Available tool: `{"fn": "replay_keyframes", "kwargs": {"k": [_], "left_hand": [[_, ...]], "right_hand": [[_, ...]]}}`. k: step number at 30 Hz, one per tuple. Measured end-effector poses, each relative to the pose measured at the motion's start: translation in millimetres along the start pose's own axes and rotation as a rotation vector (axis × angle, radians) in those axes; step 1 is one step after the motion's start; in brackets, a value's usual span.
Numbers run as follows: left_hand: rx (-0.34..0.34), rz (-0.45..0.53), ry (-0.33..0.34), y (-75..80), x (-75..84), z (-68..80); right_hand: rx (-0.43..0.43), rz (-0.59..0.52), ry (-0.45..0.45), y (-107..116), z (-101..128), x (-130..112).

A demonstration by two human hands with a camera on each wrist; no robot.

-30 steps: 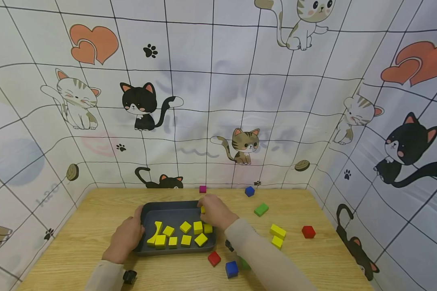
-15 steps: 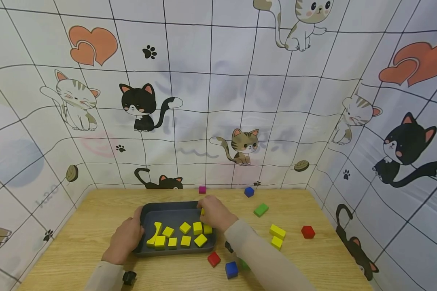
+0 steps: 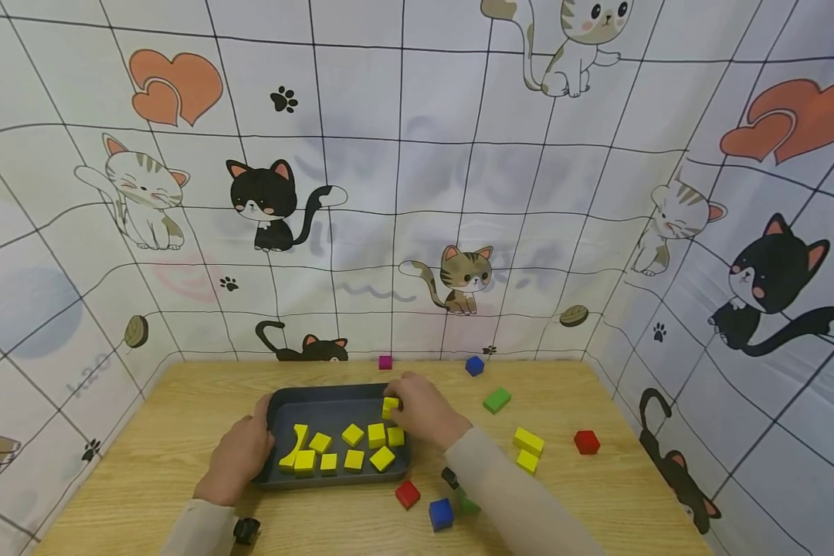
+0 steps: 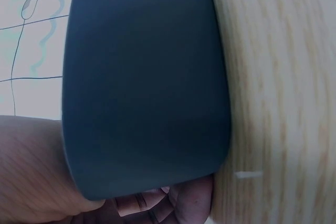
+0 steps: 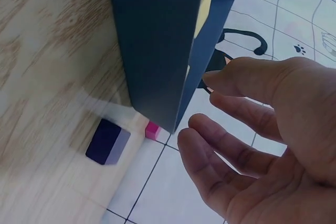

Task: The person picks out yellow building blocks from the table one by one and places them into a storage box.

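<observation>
yellow block (image 3: 390, 403) sits at tray's (image 3: 320, 395) far right corner, under right hand (image 3: 420, 409) fingertips, grip unclear; left hand (image 3: 239, 455) holds tray's left rim.

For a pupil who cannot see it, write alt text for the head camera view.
A person's left hand grips the left rim of a dark grey plastic tray of yellow wooden blocks on a light wooden table, while the right hand touches one yellow block at the tray's far right corner. Red, blue, green and yellow blocks lie scattered to the right.
</observation>
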State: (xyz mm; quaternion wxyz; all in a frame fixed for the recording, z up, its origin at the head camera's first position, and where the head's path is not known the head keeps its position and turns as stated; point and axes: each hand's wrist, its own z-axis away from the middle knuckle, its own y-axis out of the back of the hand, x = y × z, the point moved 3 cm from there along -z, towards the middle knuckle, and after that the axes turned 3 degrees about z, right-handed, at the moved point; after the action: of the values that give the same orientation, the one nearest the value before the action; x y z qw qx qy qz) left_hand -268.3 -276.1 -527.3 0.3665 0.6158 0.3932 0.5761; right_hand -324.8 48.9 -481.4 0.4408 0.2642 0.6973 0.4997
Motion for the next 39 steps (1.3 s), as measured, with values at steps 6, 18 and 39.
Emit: {"fn": "replay_keyframes", "kwargs": {"k": [6,18,39], "left_hand": [[0.005,0.005,-0.005,0.4,-0.5,-1.5],[0.002,0.013,0.005,0.5,-1.4,-2.5],[-0.001,0.019,0.016,1.2,0.7,-1.5]], "right_hand": [[0.034,-0.009,0.023,5,8,21],[0.079,-0.009,-0.049,28,46,51],[0.092,0.065,-0.317,51,120,141]]}}
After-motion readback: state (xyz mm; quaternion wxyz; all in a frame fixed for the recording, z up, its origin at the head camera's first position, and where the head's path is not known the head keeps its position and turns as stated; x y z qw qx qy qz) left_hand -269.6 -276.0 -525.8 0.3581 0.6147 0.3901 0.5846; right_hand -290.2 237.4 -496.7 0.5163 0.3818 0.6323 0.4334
